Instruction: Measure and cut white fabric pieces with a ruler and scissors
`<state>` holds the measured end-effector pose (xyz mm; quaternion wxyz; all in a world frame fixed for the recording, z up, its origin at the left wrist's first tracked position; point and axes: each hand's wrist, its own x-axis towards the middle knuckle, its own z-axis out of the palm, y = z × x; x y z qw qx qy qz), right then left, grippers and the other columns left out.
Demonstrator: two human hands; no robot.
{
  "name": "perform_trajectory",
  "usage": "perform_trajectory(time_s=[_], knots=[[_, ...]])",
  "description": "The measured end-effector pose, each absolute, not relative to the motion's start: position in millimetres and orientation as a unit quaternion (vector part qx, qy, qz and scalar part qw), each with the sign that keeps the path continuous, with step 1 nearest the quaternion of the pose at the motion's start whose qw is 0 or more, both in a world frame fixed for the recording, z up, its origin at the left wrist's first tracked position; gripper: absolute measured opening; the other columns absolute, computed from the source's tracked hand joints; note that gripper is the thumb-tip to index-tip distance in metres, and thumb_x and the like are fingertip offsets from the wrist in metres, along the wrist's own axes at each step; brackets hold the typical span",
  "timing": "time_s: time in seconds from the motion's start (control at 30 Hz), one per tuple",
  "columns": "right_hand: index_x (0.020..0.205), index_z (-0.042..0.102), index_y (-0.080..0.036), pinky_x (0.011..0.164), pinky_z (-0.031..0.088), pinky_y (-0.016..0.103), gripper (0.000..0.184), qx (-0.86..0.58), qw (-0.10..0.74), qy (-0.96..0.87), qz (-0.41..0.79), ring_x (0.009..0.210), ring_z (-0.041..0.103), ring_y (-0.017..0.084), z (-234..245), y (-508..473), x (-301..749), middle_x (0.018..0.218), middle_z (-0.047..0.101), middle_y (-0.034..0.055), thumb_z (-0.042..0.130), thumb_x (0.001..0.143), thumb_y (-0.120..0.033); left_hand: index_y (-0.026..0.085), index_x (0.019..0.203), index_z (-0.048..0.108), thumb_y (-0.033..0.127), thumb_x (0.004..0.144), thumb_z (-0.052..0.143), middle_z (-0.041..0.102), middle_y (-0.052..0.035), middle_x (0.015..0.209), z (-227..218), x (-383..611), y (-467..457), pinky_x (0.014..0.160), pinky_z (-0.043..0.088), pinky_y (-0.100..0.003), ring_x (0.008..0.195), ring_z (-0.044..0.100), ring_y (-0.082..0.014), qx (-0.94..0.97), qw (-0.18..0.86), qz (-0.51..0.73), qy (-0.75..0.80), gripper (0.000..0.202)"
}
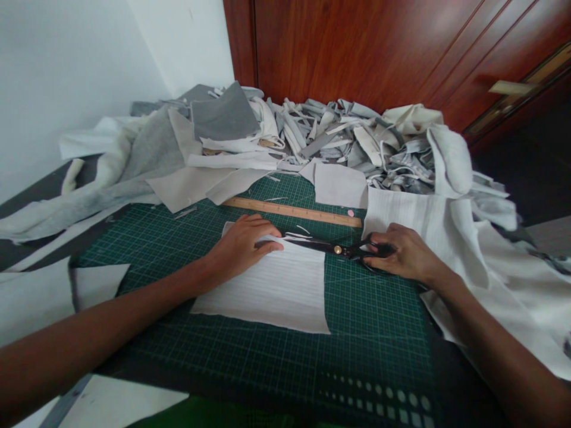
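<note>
Crosswise, black scissors [338, 250] lie along the far edge of ribbed white cloth [272, 288]. Right hand [401, 252] clasps their handles; left hand [245, 242] pinches that edge.

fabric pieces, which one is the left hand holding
The pale striped piece in the middle of the green mat: the left hand pinches its far edge, at the black scissors. The other pieces lie farther out, apart from that hand.
</note>
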<state>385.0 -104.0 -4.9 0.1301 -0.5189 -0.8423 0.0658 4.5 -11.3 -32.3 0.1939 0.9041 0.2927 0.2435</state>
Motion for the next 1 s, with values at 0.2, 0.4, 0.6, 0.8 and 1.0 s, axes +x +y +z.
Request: perform_trajectory(time_s=[0.2, 0.4, 0.6, 0.8, 1.0], knots=[[0.071, 0.068, -0.023, 0.059, 0.038, 0.032, 0.035, -0.525, 0.129, -0.839, 0.057, 0.058, 0.056, 0.018, -7, -106, 387, 0.056, 0.063, 0.0016, 0.068, 0.091, -0.052, 0.020, 0.095, 0.073, 0.031, 0.098, 0.071, 0.077, -0.0017, 0.096, -33, 4, -12, 0.090, 0.043, -0.036, 0.094, 0.066, -0.0214, 0.907, 0.182, 0.237, 0.296, 0.011], [0.066, 0.063, -0.023, 0.056, 0.039, 0.031, 0.032, -0.548, 0.174, -0.814, 0.083, 0.058, 0.056, 0.018, -7, -106, 386, 0.057, 0.061, 0.0020, 0.067, 0.089, -0.045, 0.018, 0.095, 0.070, 0.033, 0.095, 0.074, 0.075, -0.0029, 0.096, -33, -3, -10, 0.089, 0.043, -0.037, 0.096, 0.065, -0.0230, 0.905, 0.159, 0.241, 0.313, 0.015], [0.070, 0.050, -0.024, 0.065, 0.040, 0.034, 0.036, -0.538, 0.172, -0.821, 0.085, 0.059, 0.053, 0.017, -4, -105, 380, 0.060, 0.058, -0.0026, 0.076, 0.082, -0.046, 0.018, 0.095, 0.068, 0.029, 0.096, 0.072, 0.072, -0.0027, 0.098, -34, -9, -8, 0.088, 0.044, -0.034, 0.096, 0.065, -0.0214, 0.898, 0.185, 0.240, 0.318, 0.012], [0.079, 0.048, -0.024, 0.072, 0.038, 0.035, 0.039, -0.524, 0.146, -0.834, 0.090, 0.066, 0.056, 0.018, -6, -105, 377, 0.072, 0.061, -0.0022, 0.078, 0.082, -0.050, 0.019, 0.094, 0.068, 0.029, 0.097, 0.072, 0.072, -0.0016, 0.096, -32, -5, -12, 0.089, 0.040, -0.034, 0.095, 0.063, -0.0211, 0.906, 0.174, 0.236, 0.306, 0.011], [0.080, 0.047, -0.024, 0.072, 0.036, 0.035, 0.035, -0.523, 0.129, -0.839, 0.074, 0.066, 0.055, 0.019, -6, -104, 376, 0.073, 0.061, -0.0015, 0.075, 0.081, -0.044, 0.020, 0.093, 0.068, 0.032, 0.101, 0.067, 0.073, -0.0008, 0.093, -18, 0, -23, 0.089, 0.037, -0.035, 0.095, 0.061, -0.0212, 0.923, 0.117, 0.237, 0.279, 0.015]])
